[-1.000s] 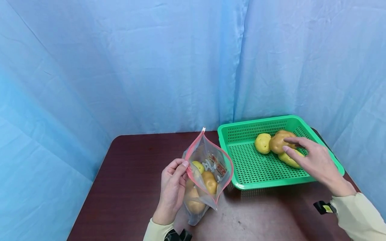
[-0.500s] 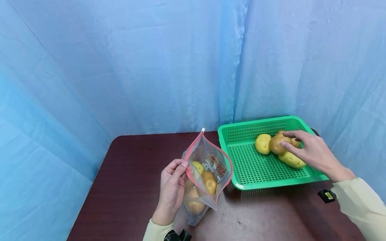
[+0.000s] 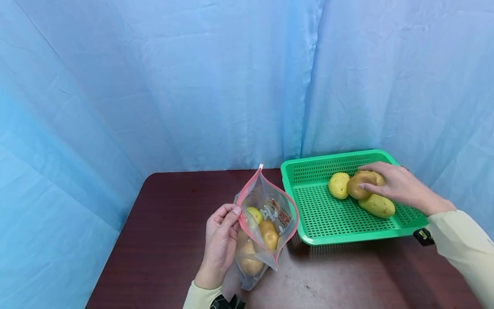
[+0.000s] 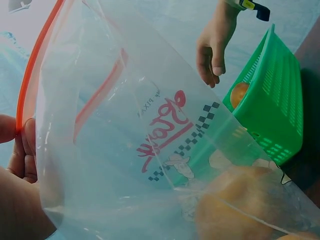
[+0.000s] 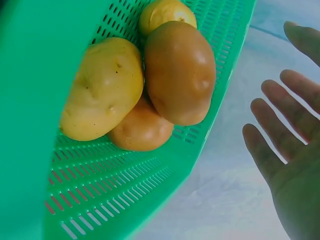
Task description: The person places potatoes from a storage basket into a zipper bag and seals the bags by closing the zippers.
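Bag, clear with pink rim, mouth gaping, left of green basket on dark surface, potatoes inside. Left hand pinches rim, thumb against fingers. Right hand over right part of basket, fingers parted, holding nothing, near brown potato. Brown potato in basket, beside yellow potatoes.

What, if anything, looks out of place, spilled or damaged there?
Nothing seems spilled or damaged. The visible potatoes sit in the green basket and the open bag that the left hand grips. The only oddity is a small dark mark on the tabletop; I cannot tell what it is.
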